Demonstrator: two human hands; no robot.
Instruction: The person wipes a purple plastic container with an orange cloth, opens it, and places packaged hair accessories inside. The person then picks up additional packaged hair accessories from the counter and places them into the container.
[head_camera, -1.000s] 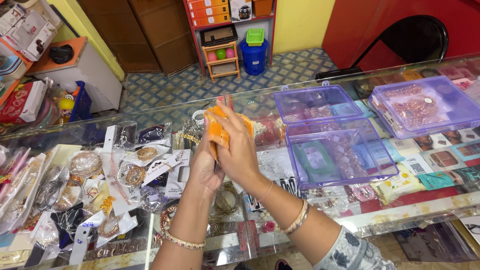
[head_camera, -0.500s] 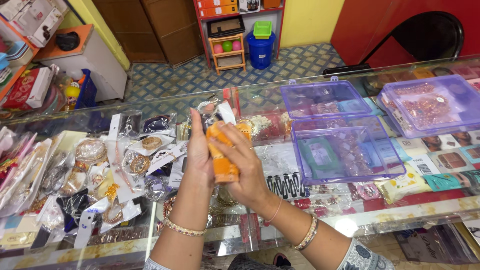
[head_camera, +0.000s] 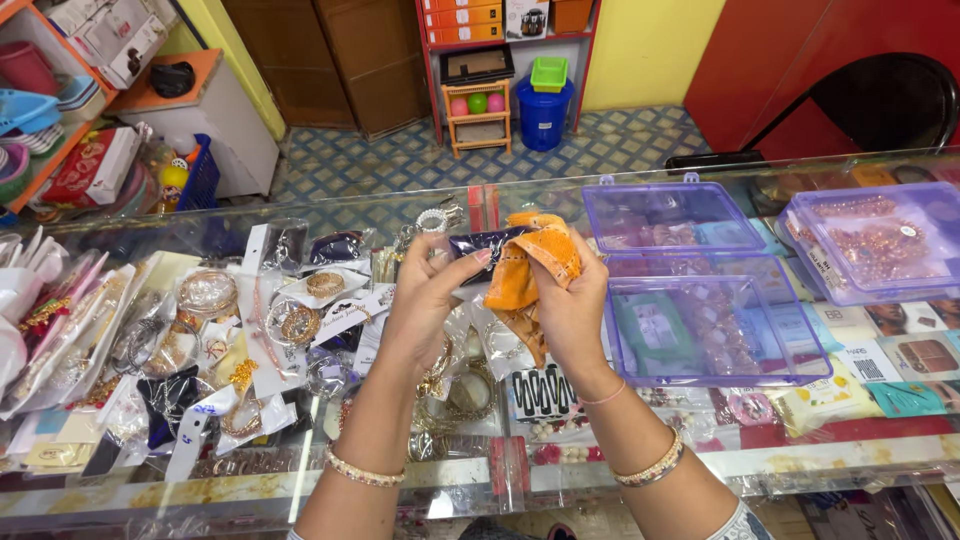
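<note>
An orange cloth (head_camera: 528, 270) is gripped by the right hand (head_camera: 572, 310) and a dark packet (head_camera: 483, 243) is pinched by the left hand (head_camera: 428, 305), both above the glass counter (head_camera: 700, 440).

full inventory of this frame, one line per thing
orange cloth: 1, orange, held in right hand above the counter
dark packet: 1, dark purple, pinched by left hand
glass counter: 1, clear, spans the frame
jewellery packets: many, gold and mixed, counter left
open plastic box: 1, purple, counter right of hands
closed plastic box: 1, purple, far right
blue bin: 1, floor behind counter
black chair: 1, top right
left hand: 1, bangle at wrist
right hand: 1, bangles at wrist
</note>
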